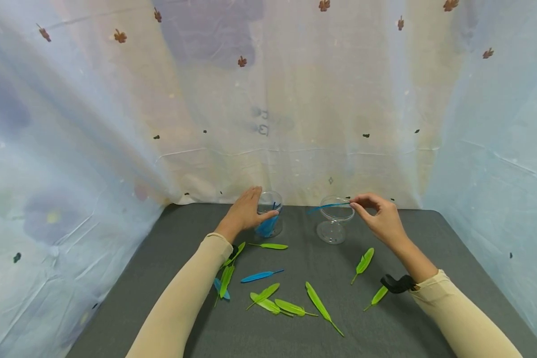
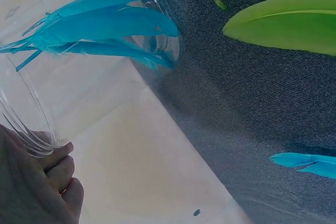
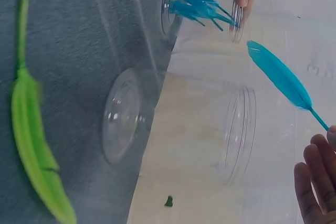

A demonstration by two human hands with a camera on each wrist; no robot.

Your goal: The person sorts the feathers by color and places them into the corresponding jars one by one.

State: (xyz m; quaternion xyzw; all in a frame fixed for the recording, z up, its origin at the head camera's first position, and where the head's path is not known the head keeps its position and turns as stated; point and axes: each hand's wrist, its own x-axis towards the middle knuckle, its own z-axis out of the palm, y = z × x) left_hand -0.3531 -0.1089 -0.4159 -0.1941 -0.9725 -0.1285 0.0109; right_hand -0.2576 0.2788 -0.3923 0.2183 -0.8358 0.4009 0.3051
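My left hand [image 1: 246, 211] holds a clear plastic jar [image 1: 276, 199] near its rim, thumb at the near side and fingers on the far side. Several blue feathers [image 2: 105, 22] stand in this jar, quills toward the mouth. Between thumb and fingertips my right hand [image 1: 380, 216] pinches the quill of another blue feather [image 3: 281, 74]. That feather lies nearly level in the head view, overlapping the mouth of a second clear jar [image 3: 241, 135]. This jar stands upright to the right of the first, and its base [image 1: 331, 232] rests on the dark grey table.
Several green feathers lie spread over the table [image 1: 295, 343], including one [image 1: 322, 303] near the front and one [image 1: 363, 262] at the right. A loose blue feather [image 1: 259, 276] lies left of centre, another [image 1: 223, 293] partly under green ones. A patterned curtain [image 1: 304, 99] hangs behind.
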